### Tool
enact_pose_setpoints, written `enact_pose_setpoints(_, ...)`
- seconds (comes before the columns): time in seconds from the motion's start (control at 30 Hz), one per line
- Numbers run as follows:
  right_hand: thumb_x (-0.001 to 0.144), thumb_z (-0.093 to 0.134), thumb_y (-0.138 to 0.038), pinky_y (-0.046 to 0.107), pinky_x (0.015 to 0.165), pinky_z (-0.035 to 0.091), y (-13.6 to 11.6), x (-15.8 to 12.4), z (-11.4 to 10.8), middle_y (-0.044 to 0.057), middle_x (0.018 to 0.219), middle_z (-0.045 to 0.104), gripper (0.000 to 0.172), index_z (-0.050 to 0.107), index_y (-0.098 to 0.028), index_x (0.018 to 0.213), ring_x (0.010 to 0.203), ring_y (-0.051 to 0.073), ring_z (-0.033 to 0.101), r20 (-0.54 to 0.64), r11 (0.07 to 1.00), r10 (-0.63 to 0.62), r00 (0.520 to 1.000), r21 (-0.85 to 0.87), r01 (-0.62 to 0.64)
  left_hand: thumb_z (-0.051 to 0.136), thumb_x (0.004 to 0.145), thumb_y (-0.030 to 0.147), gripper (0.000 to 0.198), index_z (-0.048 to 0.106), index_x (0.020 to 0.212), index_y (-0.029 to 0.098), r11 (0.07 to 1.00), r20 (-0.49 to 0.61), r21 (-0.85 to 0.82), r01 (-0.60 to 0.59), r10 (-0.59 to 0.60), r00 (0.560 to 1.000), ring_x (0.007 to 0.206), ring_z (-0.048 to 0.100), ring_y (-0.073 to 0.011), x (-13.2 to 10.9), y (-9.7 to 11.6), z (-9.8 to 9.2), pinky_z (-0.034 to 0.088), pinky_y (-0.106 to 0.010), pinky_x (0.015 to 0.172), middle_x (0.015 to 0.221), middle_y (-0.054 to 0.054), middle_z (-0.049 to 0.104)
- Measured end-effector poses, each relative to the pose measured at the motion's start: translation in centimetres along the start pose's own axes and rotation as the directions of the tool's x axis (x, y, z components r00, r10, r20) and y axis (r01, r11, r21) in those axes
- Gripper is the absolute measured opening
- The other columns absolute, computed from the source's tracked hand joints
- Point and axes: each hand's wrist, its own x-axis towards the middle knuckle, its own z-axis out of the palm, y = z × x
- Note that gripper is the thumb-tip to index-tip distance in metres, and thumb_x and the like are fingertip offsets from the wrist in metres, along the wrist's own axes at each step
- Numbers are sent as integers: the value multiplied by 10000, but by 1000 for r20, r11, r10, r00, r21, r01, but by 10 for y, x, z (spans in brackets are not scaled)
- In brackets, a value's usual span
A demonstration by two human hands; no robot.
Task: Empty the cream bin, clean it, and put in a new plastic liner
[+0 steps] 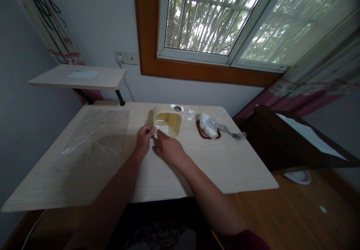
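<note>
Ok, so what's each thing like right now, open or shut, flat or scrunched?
Pale yellow plastic box: upright, open on top, something white inside.
Left hand: curled around the box's near corner.
Right hand: fingers stretched out, touching the box's near rim.
Clear plastic sheet: spread flat on the pale wooden desk.
White plastic bag: scrunched up, lying on the desk.

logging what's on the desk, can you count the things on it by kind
yellow container: 1
small white piece at the container's front: 1
clear plastic sheet: 1
crumpled white bag: 1
brown tray under the bag: 1
metal spoon: 1
total: 6
</note>
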Motion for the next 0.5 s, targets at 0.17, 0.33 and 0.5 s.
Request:
enact_pose_setpoints(0.17, 944, 567, -366, 436, 943, 576, 1, -2, -4, 125, 1656, 362, 689, 353, -234, 1585, 1157, 305, 697, 2, 997, 50, 999, -58, -50, 802, 729, 482, 417, 508, 650, 197, 999, -2, -16, 30, -30, 1000, 565, 490, -115, 0, 2, 1, 422, -236, 554, 584, 43, 494)
enact_pose_setpoints(0.33, 1024, 409, -317, 427, 881, 600, 7, -2, -9, 94, 1631, 415, 524, 428, -267, 1545, 1075, 285, 730, -24, 979, 137, 990, -149, -139, 808, 722, 526, 458, 499, 662, 193, 998, -9, -56, 42, -42, 999, 575, 510, -116, 1, 4, 1, 448, -237, 561, 604, 39, 508)
enact_pose_setpoints(0.5, 1011, 386, -217, 418, 848, 605, 8, 0, -8, 106, 1633, 408, 542, 409, -272, 1550, 1039, 272, 741, -39, 971, 122, 992, -203, -127, 804, 741, 516, 449, 504, 655, 193, 998, -53, -58, 11, -14, 999, 585, 502, -117, 4, 2, -1, 445, -234, 569, 608, 34, 498)
